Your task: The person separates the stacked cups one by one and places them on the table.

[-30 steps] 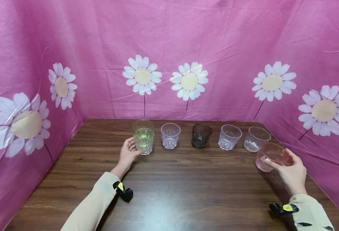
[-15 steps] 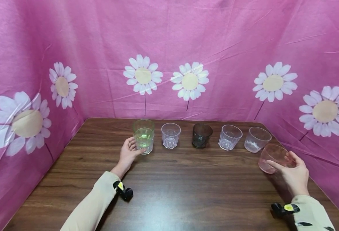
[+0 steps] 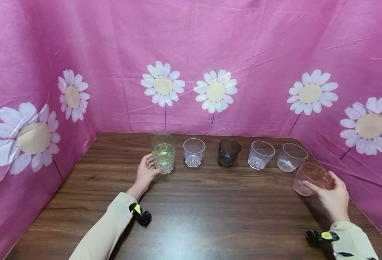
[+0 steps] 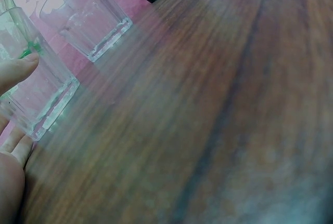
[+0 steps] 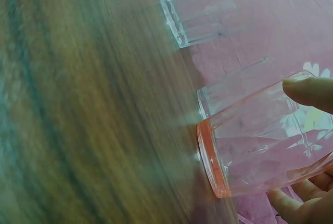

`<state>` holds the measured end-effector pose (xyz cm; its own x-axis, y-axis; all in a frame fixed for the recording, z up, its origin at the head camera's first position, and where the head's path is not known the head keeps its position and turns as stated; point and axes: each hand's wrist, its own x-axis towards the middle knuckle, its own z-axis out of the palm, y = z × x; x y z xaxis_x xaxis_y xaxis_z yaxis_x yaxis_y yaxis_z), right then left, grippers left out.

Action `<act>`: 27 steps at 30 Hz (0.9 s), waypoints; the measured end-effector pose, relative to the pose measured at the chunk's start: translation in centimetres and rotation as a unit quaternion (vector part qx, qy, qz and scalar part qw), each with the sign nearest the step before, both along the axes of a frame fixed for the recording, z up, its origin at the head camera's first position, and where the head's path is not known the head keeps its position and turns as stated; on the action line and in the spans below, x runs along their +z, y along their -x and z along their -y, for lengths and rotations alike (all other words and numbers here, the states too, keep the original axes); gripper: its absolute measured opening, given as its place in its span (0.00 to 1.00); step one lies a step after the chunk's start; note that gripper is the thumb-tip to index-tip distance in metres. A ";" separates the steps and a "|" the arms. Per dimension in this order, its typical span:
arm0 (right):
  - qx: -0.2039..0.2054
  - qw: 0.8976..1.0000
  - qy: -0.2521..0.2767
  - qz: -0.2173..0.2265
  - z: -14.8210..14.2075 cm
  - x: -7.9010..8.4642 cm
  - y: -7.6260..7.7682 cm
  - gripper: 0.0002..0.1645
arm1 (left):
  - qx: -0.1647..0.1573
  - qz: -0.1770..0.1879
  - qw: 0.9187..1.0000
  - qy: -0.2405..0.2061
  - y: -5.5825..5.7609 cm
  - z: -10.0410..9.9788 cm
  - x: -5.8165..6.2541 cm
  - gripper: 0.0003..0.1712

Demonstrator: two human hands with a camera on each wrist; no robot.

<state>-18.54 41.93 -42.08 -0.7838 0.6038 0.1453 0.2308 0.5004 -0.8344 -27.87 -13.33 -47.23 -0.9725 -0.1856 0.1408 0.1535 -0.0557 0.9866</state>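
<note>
My left hand (image 3: 146,174) grips a clear tumbler (image 4: 52,102) with a green tumbler (image 3: 163,148) nested inside it, at the left end of a row of tumblers. At the right end, my right hand (image 3: 334,196) holds a pink tumbler (image 3: 308,180) between thumb and fingers. In the right wrist view its orange-tinted base (image 5: 212,156) is at or very close to the tabletop; whether it touches I cannot tell. Right behind it stands a clear tumbler (image 3: 290,159), partly overlapped by the pink one in the right wrist view.
Between the hands stand a clear tumbler (image 3: 194,153), a dark smoky tumbler (image 3: 229,153) and another clear tumbler (image 3: 261,156), all upright. The brown wooden table (image 3: 210,216) ends at a pink flowered cloth (image 3: 191,43) behind and on both sides.
My right hand and the pink tumbler have shifted slightly to the right and nearer to me. The left hand keeps its hold on the nested tumblers. The head view has drifted slightly.
</note>
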 end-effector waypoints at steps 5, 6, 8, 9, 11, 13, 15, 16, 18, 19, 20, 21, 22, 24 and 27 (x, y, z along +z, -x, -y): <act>0.003 1.000 -0.001 0.002 0.3 0.1 0.0 0.58 | 0.001 -0.003 1.000 -0.001 -0.1 0.0 0.0 0.41; 0.004 1.000 0.004 0.003 0.3 0.1 0.0 0.58 | 0.002 -0.004 1.000 -0.002 -0.1 0.0 0.1 0.41; 0.008 1.000 0.014 0.001 0.4 0.2 0.0 0.58 | 0.004 -0.004 1.000 0.000 -0.1 0.0 0.0 0.41; 0.011 1.000 0.015 0.003 0.4 0.3 0.0 0.59 | 0.005 -0.003 1.000 0.001 -0.1 0.0 0.0 0.41; 0.020 1.000 0.009 0.005 0.4 0.5 0.0 0.60 | 0.007 -0.003 1.000 0.002 -0.1 0.0 0.0 0.41; 0.031 1.000 -0.002 0.006 0.3 0.6 -0.1 0.62 | 0.007 -0.002 1.000 0.005 -0.1 0.0 -0.1 0.41; 0.037 0.999 -0.020 0.002 0.3 0.8 -0.2 0.64 | 0.006 -0.002 1.000 0.003 0.0 -0.1 -0.1 0.41; 0.038 0.999 -0.030 -0.003 0.3 1.0 -0.2 0.64 | 0.005 -0.002 1.000 0.004 0.0 -0.1 -0.1 0.41; 0.037 0.998 -0.043 -0.018 0.5 1.4 -0.3 0.65 | 0.005 -0.003 1.000 0.005 0.0 0.0 -0.2 0.41; 0.035 0.998 -0.048 -0.029 0.7 1.6 -0.2 0.65 | 0.006 -0.003 1.000 0.006 0.0 0.0 -0.2 0.42; 0.033 0.997 -0.052 -0.042 0.9 1.8 -0.2 0.65 | 0.006 -0.004 1.000 0.005 0.0 0.0 -0.2 0.41; 0.032 0.997 -0.055 -0.054 1.1 2.1 -0.2 0.65 | 0.006 -0.004 1.000 0.006 0.0 0.0 -0.2 0.41; 0.032 0.996 -0.056 -0.064 1.3 2.4 -0.1 0.64 | 0.007 -0.006 1.000 0.006 0.0 0.0 -0.2 0.41; 0.033 0.994 -0.058 -0.086 1.8 2.9 0.0 0.64 | 0.006 -0.006 1.000 0.002 0.0 0.0 -0.2 0.41; 0.043 0.990 -0.066 -0.115 2.8 3.5 0.2 0.62 | 0.006 -0.012 1.000 0.001 0.0 0.0 -0.3 0.41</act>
<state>-18.72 39.14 -38.55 -0.7684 0.5011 0.3982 -0.0049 0.6175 -0.7866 -27.90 -13.38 -47.48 -0.9665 -0.1966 0.1649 0.1780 -0.0511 0.9827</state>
